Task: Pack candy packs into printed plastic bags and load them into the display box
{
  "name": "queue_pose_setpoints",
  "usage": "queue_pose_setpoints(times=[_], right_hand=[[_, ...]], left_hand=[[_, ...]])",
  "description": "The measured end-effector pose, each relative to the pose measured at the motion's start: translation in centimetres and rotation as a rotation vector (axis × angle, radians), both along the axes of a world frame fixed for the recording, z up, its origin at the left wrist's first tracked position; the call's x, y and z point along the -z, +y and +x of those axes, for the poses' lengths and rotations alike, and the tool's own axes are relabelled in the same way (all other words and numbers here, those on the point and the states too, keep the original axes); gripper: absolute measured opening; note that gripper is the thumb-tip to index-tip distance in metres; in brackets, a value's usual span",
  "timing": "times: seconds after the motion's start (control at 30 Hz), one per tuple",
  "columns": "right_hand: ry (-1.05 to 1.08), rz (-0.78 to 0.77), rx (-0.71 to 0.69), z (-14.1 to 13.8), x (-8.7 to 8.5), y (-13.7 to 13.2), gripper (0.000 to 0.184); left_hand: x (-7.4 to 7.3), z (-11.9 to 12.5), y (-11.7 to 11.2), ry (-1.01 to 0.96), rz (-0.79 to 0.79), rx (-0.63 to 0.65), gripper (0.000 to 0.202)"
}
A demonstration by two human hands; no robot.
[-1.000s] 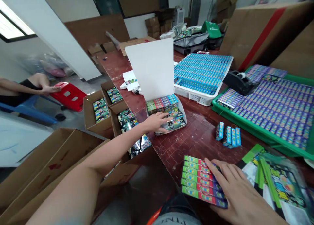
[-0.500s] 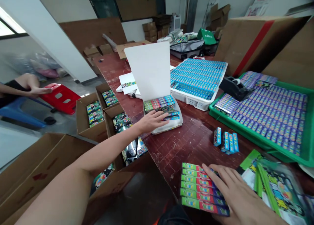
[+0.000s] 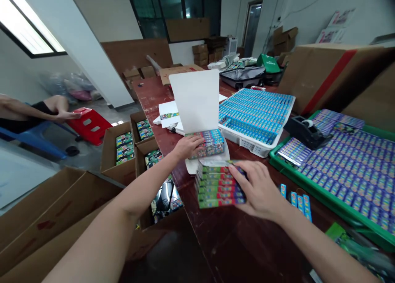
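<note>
A cardboard display box with a raised white lid [image 3: 197,100] stands on the table, rows of small colourful boxes [image 3: 211,145] inside it. My left hand [image 3: 187,146] rests on the left end of these rows, fingers stretched over them; its thumb is hidden. My right hand [image 3: 257,188] grips a stack of small green, red and purple boxes [image 3: 216,188] by its right end. This stack is held just in front of the display box, slightly blurred. Several small blue boxes [image 3: 298,202] stand on the table beyond my right wrist.
A white tray [image 3: 247,145] of blue boxes and a green tray [image 3: 277,161] of purple ones lie right, with a tape dispenser [image 3: 308,131]. Open cartons [image 3: 123,172] stand left of the table edge. A seated person's hand [image 3: 63,115] touches a red stool [image 3: 92,124].
My right hand has carried the stack of small boxes forward and left, up to the display box. My left hand has shifted to the left end of the rows. The view has tilted up.
</note>
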State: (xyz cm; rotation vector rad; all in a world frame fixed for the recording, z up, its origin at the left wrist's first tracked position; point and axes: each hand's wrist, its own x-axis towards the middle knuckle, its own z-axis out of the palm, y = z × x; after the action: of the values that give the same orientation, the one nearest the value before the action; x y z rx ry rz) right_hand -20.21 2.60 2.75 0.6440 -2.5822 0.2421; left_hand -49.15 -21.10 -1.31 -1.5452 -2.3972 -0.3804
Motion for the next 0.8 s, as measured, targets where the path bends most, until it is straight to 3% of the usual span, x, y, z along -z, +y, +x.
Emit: queue_pose_setpoints(times=[0.1, 0.2, 0.33, 0.47, 0.57, 0.7, 0.8], right_hand=[[0.127, -0.003, 0.001, -5.7, 2.4, -1.1, 0.094], [0.037, 0.031, 0.007, -9.6, 4.4, -2.2, 0.082], [-0.036, 0.058, -0.049, -11.2, 4.1, -2.6, 0.082], [-0.119, 0.042, -0.097, -10.0, 1.7, -2.2, 0.098], [-0.238, -0.01, -0.124, -7.1, 0.5, -1.8, 0.102], [-0.317, 0.031, -0.13, -2.5, 0.5, -0.9, 0.092], [-0.227, 0.059, -0.06, -0.3, 1.0, -0.1, 0.091]], left_hand=[[0.3, -0.5, -0.9, -0.043, 0.024, 0.036, 0.04], [0.1, -0.7, -1.6, -0.08, 0.056, 0.049, 0.042], [0.0, -1.0, -1.4, -0.135, 0.096, 0.067, 0.043], [0.1, 0.0, -1.2, -0.202, 0.143, 0.092, 0.047], [0.3, 2.8, -1.6, -0.265, 0.147, 0.157, 0.042], [0.6, 6.8, -1.7, -0.35, 0.15, 0.241, 0.035], [0.4, 8.1, -1.3, -0.379, 0.169, 0.259, 0.032]])
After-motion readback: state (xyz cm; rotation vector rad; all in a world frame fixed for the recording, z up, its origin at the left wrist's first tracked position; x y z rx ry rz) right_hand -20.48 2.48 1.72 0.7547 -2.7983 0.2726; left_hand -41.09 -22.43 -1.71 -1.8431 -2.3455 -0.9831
